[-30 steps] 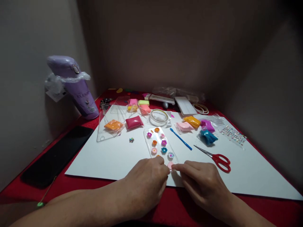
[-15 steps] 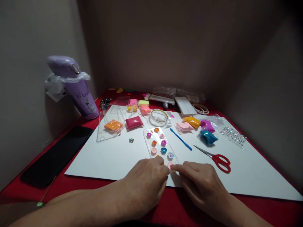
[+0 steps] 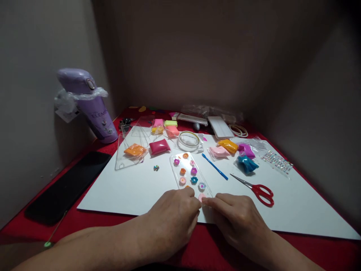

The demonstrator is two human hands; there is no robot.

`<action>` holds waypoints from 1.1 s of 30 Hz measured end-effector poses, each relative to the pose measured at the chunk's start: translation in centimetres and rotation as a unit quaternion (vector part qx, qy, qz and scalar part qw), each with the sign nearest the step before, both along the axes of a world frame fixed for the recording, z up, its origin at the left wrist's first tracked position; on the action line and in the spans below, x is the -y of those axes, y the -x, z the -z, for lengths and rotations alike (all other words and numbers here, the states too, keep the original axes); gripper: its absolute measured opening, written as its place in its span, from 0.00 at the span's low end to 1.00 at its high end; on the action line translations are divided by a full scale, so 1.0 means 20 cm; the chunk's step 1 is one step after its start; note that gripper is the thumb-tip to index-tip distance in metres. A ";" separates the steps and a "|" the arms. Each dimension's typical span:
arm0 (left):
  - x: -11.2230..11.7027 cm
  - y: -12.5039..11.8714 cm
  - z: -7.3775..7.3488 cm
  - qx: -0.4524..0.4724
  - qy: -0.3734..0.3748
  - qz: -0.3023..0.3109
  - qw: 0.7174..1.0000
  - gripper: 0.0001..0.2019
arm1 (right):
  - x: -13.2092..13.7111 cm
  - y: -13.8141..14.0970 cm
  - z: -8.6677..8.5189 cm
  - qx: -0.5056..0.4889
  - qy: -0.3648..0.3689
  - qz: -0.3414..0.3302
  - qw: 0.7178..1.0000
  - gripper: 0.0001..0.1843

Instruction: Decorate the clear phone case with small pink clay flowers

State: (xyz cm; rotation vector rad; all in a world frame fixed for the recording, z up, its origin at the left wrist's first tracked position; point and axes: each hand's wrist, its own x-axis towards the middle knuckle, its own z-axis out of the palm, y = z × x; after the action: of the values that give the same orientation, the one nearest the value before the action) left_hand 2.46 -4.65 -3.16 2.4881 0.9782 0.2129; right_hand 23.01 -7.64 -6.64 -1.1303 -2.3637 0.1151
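Note:
A clear phone case (image 3: 188,169) lies on the white sheet (image 3: 135,188), dotted with several small clay flowers in orange, purple, pink and blue. My left hand (image 3: 172,222) rests curled at the case's near end, fingers closed over it. My right hand (image 3: 239,222) pinches a small pink clay piece (image 3: 201,197) at the same end, fingertips meeting those of the left hand. What lies under the left fingers is hidden.
Blue stick tool (image 3: 214,166), red scissors (image 3: 258,189), tape roll (image 3: 189,139), several bags of coloured clay (image 3: 159,146), rhinestone sticker sheet (image 3: 276,161), another clear case (image 3: 131,150) holding orange clay. Purple bottle (image 3: 90,105) stands far left; a black phone (image 3: 67,184) lies on the red tablecloth.
My right fingertips have slid a little to the left, closer to the left hand, with the pink piece. The view shifted slightly.

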 end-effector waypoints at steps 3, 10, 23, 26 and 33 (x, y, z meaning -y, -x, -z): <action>0.00 0.00 0.00 -0.003 0.000 -0.002 1.000 0.10 | 0.00 -0.01 -0.01 -0.057 0.033 -0.001 0.998 0.12; 0.01 0.01 0.01 0.008 -0.011 0.000 1.000 0.10 | 0.00 -0.01 0.00 -0.046 0.006 -0.008 0.999 0.14; 0.01 0.01 0.00 0.001 -0.005 0.008 1.000 0.09 | 0.00 0.00 0.01 -0.017 -0.025 0.001 1.000 0.13; 0.01 0.00 0.00 0.001 -0.003 0.005 1.000 0.09 | 0.00 0.01 0.00 -0.013 -0.021 0.002 1.000 0.12; 0.01 0.01 -0.01 -0.002 -0.012 0.004 1.000 0.09 | -0.03 -0.04 -0.05 -0.125 -0.008 0.086 0.988 0.13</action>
State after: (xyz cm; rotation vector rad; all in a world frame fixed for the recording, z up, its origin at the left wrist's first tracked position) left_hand 2.31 -4.95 -3.03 2.5138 0.9730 0.2185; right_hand 23.85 -7.11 -5.61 -1.2304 -2.0361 0.1668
